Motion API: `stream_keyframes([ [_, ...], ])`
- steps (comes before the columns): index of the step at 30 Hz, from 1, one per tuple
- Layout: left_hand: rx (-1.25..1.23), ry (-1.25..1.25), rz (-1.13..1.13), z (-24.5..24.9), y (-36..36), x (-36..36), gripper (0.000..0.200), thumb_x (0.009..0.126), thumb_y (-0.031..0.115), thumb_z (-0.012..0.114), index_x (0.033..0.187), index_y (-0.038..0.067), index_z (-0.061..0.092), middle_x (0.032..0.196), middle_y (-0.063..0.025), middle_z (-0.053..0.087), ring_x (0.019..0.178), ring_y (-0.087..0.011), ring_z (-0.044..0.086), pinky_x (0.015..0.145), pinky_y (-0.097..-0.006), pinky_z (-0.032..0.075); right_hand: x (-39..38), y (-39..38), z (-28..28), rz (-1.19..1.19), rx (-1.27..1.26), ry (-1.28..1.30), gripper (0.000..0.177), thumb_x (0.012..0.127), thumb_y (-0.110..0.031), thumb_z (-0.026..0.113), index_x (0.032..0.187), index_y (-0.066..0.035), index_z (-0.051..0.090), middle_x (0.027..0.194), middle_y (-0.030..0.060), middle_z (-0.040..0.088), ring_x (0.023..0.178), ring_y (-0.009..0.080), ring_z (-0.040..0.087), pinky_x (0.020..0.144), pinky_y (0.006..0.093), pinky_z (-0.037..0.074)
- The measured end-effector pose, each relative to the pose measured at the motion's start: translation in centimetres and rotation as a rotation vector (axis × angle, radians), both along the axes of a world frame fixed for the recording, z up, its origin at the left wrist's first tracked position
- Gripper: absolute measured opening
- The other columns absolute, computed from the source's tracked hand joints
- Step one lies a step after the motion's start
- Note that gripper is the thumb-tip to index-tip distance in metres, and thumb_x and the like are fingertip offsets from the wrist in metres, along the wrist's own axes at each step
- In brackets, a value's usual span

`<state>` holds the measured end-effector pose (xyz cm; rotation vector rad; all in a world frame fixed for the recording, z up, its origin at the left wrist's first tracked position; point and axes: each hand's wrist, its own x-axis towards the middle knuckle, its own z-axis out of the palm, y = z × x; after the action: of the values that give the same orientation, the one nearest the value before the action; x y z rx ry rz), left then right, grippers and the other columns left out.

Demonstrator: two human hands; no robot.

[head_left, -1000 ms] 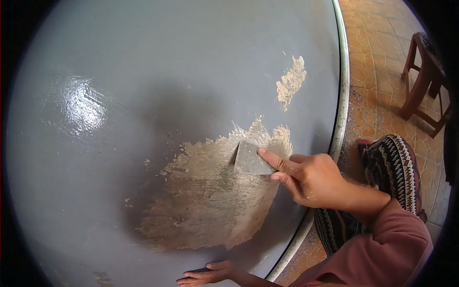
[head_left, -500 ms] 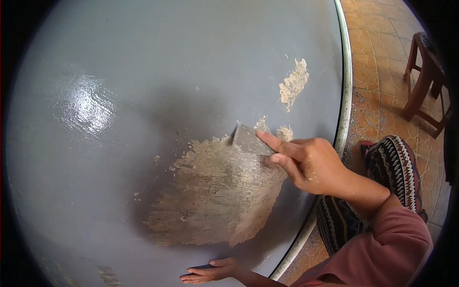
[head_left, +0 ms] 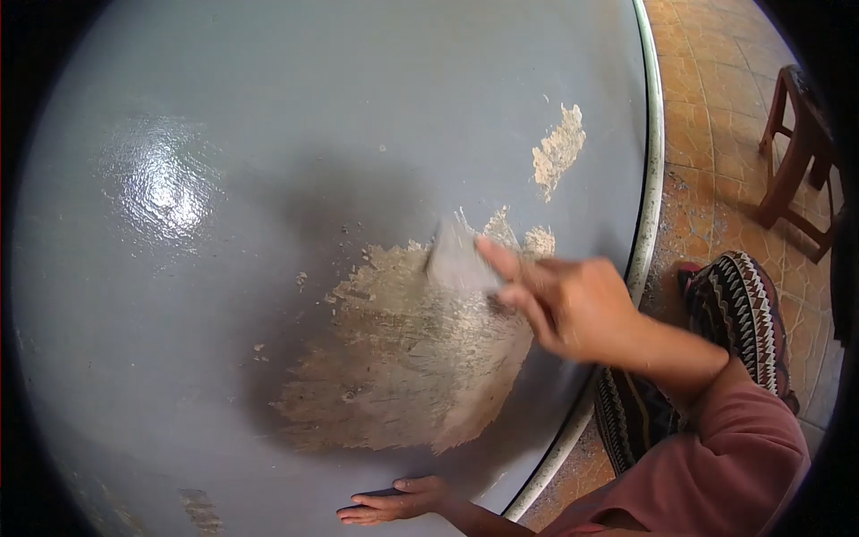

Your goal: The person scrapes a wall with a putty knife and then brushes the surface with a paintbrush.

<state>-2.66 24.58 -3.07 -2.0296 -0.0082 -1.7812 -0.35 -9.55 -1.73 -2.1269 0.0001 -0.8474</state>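
My right hand (head_left: 573, 304) grips a flat metal scraper (head_left: 458, 259), its fingers closed round it and the index finger stretched along the blade. Motion blurs the hand and blade a little. The blade lies against the grey painted surface (head_left: 268, 107), at the upper edge of a large bare patch (head_left: 403, 376) where tan material shows through. Smaller bare spots lie above it, one of them an elongated patch (head_left: 558, 150). Resting flat on the grey surface below the large patch, my left hand (head_left: 394, 501) is open and holds nothing.
A pale rim (head_left: 653, 170) edges the curved grey surface on the right. Beyond it, paint flakes are scattered on the orange tiled floor (head_left: 684, 80). A brown stool (head_left: 792, 161) stands at the far right. Patterned cloth (head_left: 734, 304) covers my legs beside the rim.
The scraper and my right hand have shifted slightly, and a thin scraped streak now shows above the blade. My left hand stays in place. The view has moved slightly.
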Motion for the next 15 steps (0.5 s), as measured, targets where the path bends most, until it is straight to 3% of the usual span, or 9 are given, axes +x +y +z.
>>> stream_keyframes([
  [1,0.004,-0.003,0.004,0.0,0.0,0.0,0.056,0.101,0.037,0.024,0.142,0.001,0.033,0.15,-0.0253,0.023,0.139,-0.0429,0.022,0.11,-0.0549,0.017,1.2,-0.7,0.9,-0.06,-0.024,-0.036,0.046,0.093,-0.028,0.054,0.136,-0.014,0.048,0.058,0.0101,0.057,0.051,0.027,0.059,0.047,0.0357,0.045],
  [5,-0.017,-0.006,-0.001,0.0,-0.2,0.0,0.056,0.101,0.038,0.024,0.142,0.0,0.034,0.15,-0.0256,0.024,0.138,-0.0429,0.024,0.11,-0.0551,0.017,-1.4,-0.7,0.5,0.128,0.053,-0.016,0.047,0.092,-0.027,0.055,0.137,-0.014,0.048,0.057,0.0085,0.055,0.045,0.0257,0.054,0.043,0.0367,0.042],
  [9,-0.033,-0.01,-0.021,0.1,-0.3,-0.1,0.057,0.101,0.038,0.023,0.142,0.001,0.034,0.15,-0.0256,0.024,0.138,-0.0428,0.024,0.11,-0.0559,0.017,-1.3,0.0,1.0,0.099,-0.072,0.116,0.048,0.09,-0.025,0.058,0.136,-0.014,0.049,0.057,0.0078,0.055,0.044,0.0261,0.053,0.042,0.0365,0.041],
  [13,-0.039,-0.012,-0.022,-0.1,-0.3,0.2,0.057,0.101,0.039,0.023,0.142,0.001,0.034,0.15,-0.0255,0.024,0.138,-0.0427,0.024,0.109,-0.0563,0.017,-0.1,-0.8,1.1,0.049,0.02,-0.084,0.052,0.088,-0.022,0.061,0.137,-0.013,0.047,0.055,0.0073,0.053,0.045,0.0261,0.053,0.043,0.0364,0.041],
  [15,-0.039,-0.012,-0.021,-0.2,-0.2,0.1,0.057,0.101,0.039,0.024,0.142,0.001,0.034,0.15,-0.0255,0.024,0.138,-0.0427,0.023,0.109,-0.0563,0.017,-2.0,0.6,0.4,0.102,-0.009,0.048,0.047,0.092,-0.03,0.054,0.137,-0.016,0.048,0.056,0.0077,0.054,0.047,0.028,0.054,0.043,0.0382,0.042],
])
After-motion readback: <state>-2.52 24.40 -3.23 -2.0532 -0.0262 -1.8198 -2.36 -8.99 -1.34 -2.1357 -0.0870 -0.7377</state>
